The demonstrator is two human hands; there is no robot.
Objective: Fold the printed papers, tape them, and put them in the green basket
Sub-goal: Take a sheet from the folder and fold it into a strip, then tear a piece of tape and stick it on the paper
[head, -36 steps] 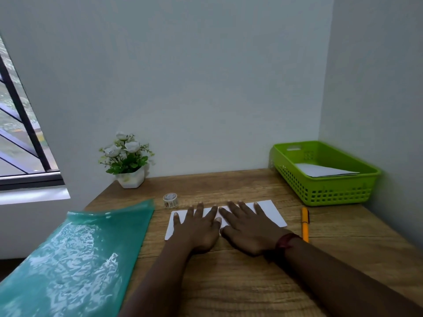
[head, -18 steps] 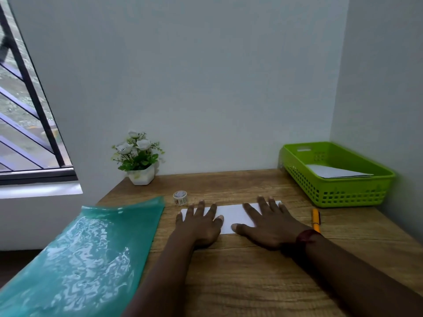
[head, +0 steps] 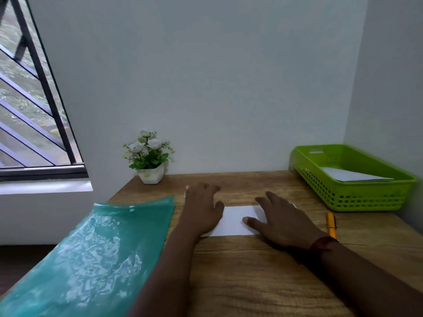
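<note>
A folded white paper [head: 233, 221] lies flat on the wooden desk [head: 240, 277]. My right hand [head: 281, 221] presses on its right part, fingers spread. My left hand [head: 201, 208] is off the paper's left end and stretched toward the back left. Its fingers are apart over the small tape roll [head: 186, 188], of which only a white edge shows. The green basket [head: 352, 200] stands at the back right against the wall, with a folded paper [head: 352, 176] inside it.
A teal plastic folder [head: 91, 259] covers the desk's left side and hangs over its edge. An orange pen [head: 331, 225] lies right of my right hand. A small potted plant [head: 150, 161] sits at the back wall. A barred window is at the left.
My left hand has left the paper and moved forward-left over the tape roll. My right hand has slid right along the paper. The view has shifted left.
</note>
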